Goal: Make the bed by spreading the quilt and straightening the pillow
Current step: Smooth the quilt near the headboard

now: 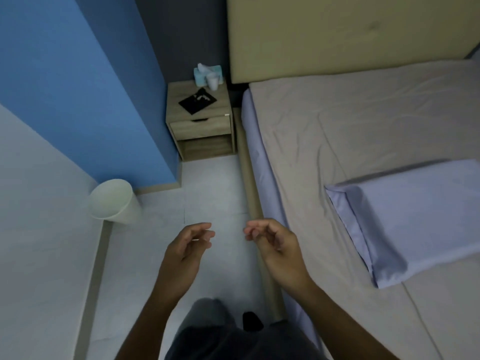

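Pillow (420, 216), lavender, flat on the bed well down from the headboard (337, 35) and skewed to the mattress edge, its flanged corner pointing toward us; we judge that it was parked there to leave the head end free, and it is not yet squared against the headboard. Beneath it a beige cover (337, 120), which we take to be the quilt, reaches up to the headboard, lightly creased, with a long fold line running diagonally past the flanged corner. A lavender sheet (253, 131) shows down the near side, where the beige stops at the mattress edge.

Left hand (181, 253) and right hand (278, 248) hang over the floor (202, 183) just beside the bed rail (249, 178), fingers loosely curled, grasping nothing, fingertips facing one another but apart; we read them as free for the next hold. The reach from the right hand to the pillow crosses only the near edge of the bed, with nothing between.

At the head of the aisle stands a nightstand (200, 131), close against the bed frame, bearing a tissue box (201, 71), a cup (212, 80) and a black item (197, 98). A white bin (114, 201) sits at the foot of the blue wall (65, 74), so the walking room narrows toward the head end. The far edge of the bed lies outside our view
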### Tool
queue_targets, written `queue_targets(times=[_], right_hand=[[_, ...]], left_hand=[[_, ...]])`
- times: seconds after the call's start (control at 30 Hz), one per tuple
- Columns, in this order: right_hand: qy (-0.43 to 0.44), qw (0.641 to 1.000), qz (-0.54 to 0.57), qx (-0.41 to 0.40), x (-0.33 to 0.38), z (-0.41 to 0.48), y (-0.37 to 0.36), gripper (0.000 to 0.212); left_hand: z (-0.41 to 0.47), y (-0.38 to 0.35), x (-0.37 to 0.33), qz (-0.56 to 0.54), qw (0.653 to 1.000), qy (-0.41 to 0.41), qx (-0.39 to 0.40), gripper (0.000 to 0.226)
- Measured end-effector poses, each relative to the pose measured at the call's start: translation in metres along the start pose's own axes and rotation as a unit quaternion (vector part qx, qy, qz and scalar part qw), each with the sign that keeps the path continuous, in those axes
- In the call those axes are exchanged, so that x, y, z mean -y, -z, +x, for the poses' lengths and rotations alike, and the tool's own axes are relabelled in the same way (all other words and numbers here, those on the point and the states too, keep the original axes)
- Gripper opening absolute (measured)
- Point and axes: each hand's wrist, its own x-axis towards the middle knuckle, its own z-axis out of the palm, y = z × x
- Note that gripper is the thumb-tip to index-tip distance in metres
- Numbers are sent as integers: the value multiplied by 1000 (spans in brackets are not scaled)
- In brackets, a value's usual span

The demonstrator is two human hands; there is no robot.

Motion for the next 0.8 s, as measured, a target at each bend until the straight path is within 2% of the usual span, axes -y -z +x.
queue_targets(times=[0.33,0.47,0.8], right_hand=[[24,998,-43,-50,-9,235,-56,22],[62,991,-76,-94,0,321,-73,25],[56,984,-73,-153,-16,506,-52,22]], left_hand=[[250,42,-25,-11,998,-35,51,22],[351,54,-49,22,993,-34,113,21],[585,10,-120,48,980,-51,186,16]])
